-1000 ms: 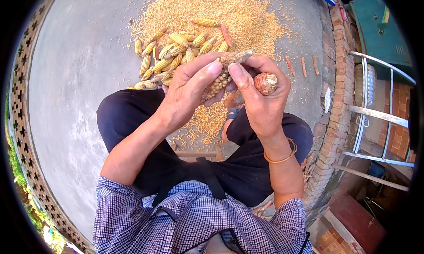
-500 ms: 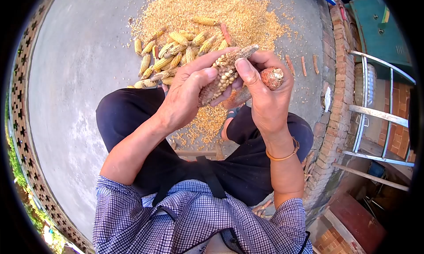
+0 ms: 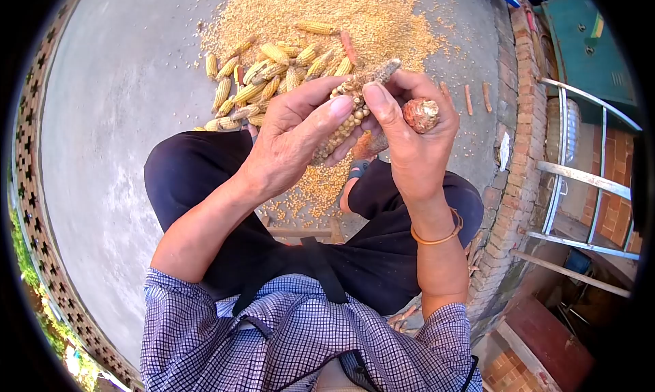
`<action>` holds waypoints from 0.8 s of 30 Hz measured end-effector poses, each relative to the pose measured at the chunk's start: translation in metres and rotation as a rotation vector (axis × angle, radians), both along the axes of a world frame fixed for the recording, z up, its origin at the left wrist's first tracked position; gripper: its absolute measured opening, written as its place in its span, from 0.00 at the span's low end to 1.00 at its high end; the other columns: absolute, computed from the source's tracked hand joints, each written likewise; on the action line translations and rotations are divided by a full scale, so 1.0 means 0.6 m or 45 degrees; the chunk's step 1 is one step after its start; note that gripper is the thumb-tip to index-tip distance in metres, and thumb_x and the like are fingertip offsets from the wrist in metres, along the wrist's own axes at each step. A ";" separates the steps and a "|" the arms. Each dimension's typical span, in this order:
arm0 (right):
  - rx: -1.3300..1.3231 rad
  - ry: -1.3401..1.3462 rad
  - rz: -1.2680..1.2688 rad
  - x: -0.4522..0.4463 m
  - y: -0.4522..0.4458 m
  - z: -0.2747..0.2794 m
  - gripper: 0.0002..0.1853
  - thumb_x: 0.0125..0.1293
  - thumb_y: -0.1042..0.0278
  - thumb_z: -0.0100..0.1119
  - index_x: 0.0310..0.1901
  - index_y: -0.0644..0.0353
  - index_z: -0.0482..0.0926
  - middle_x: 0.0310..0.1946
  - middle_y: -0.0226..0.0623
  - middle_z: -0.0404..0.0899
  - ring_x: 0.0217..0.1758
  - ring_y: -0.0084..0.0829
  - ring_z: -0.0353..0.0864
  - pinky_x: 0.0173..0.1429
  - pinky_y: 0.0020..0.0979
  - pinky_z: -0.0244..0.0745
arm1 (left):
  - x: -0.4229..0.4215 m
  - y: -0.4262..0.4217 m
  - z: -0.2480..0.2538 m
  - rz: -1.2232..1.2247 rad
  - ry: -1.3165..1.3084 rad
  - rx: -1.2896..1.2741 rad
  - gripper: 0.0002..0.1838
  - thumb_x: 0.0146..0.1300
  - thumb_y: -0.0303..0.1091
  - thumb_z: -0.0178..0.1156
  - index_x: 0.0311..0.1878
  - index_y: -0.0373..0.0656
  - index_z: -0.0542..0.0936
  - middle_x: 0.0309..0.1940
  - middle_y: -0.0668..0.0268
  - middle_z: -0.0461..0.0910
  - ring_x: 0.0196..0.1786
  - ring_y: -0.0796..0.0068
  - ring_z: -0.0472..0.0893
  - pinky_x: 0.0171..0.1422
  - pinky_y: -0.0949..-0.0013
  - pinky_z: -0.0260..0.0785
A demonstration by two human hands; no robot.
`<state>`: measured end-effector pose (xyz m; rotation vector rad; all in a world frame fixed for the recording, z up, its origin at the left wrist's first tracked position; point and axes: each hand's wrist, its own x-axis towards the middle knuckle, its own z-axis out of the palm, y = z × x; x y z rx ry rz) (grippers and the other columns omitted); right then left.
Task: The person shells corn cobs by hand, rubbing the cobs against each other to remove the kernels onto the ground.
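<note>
Both hands (image 3: 290,136) in a pinch on one corncob (image 3: 347,127), open concrete (image 3: 109,153) leftward, brick edge (image 3: 524,126) rightward

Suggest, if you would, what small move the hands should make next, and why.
Perhaps the left hand should press its thumb against the kernels on the partly shelled corn ear: a patch of them lies beside that thumb, and the right hand, its thumb on the ear, seems to steady it.
</note>
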<state>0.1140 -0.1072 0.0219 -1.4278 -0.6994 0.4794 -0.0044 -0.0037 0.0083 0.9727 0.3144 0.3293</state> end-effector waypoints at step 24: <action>-0.076 0.138 0.042 -0.003 -0.003 0.011 0.07 0.65 0.70 0.67 0.37 0.65 0.80 0.24 0.30 0.80 0.21 0.17 0.78 0.26 0.18 0.71 | 0.006 -0.008 0.002 -0.139 0.006 0.030 0.24 0.78 0.49 0.42 0.59 0.36 0.71 0.33 0.62 0.75 0.23 0.84 0.69 0.25 0.79 0.61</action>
